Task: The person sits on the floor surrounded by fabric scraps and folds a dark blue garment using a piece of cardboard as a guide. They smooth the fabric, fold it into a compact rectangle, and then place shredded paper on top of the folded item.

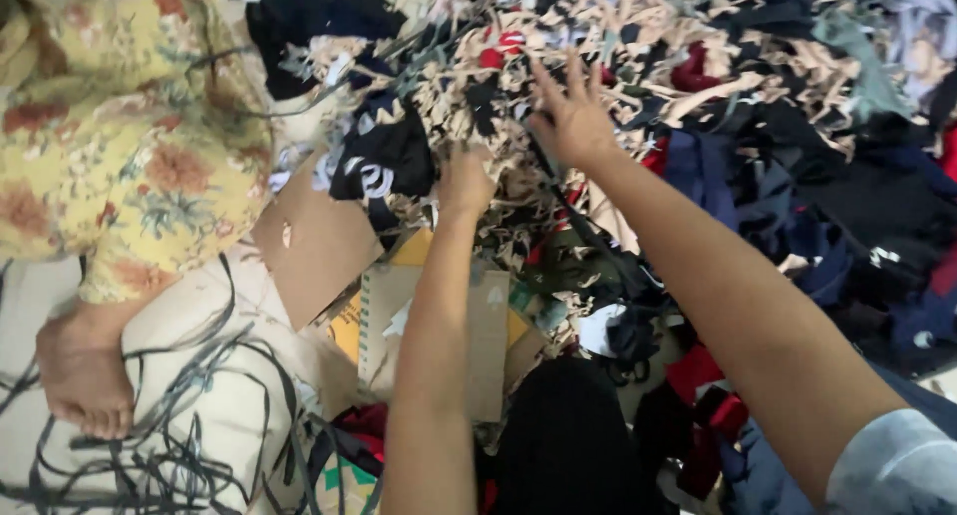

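Hands are sorting: the left hand [465,181] is closing its grip on tan fabric strips [518,191] in the scrap pile [698,96], while the right hand [570,116], fingers spread wide, is pressing nearby. Next, seemingly, pulling that clump free of tangles.

Counting what I can: two hands, the left hand [465,181] and the right hand [570,121], both in one huge heap of fabric scraps [638,66], strips way too many to count. One bare foot [85,370] well left of the heap. Two pieces of flattened cardboard [319,246] just below the heap. One bunch of dark cords [199,415] beside that foot.
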